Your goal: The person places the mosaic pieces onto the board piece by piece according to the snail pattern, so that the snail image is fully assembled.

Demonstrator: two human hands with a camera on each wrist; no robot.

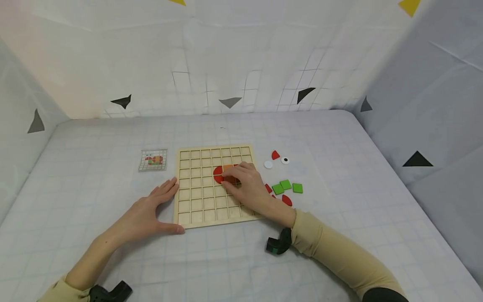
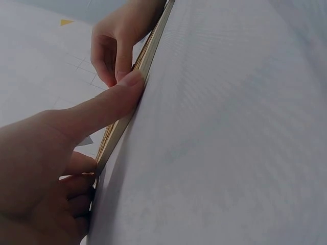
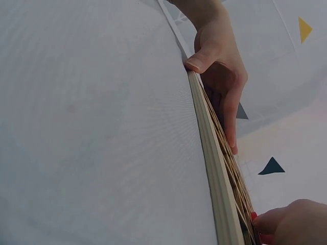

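Note:
A pale wooden grid board (image 1: 196,182) lies on the table in the head view. My left hand (image 1: 152,214) is spread at its near-left corner, thumb on the front edge, fingers along the left side. Over the board's right half, my right hand (image 1: 243,184) has thumb and index finger curled at a red piece (image 1: 217,174) with a rounded side. In the right wrist view, a red piece (image 3: 254,215) shows right at the fingertips. Orange pieces (image 1: 228,167) sit in the grid, partly hidden by that hand.
Right of the board lie several green squares (image 1: 297,188), red pieces (image 1: 286,200), a white disc (image 1: 268,165) and an eye disc (image 1: 285,160). A small picture card (image 1: 152,160) lies to the left. White sheeting (image 1: 241,50) with dark triangles encloses the table.

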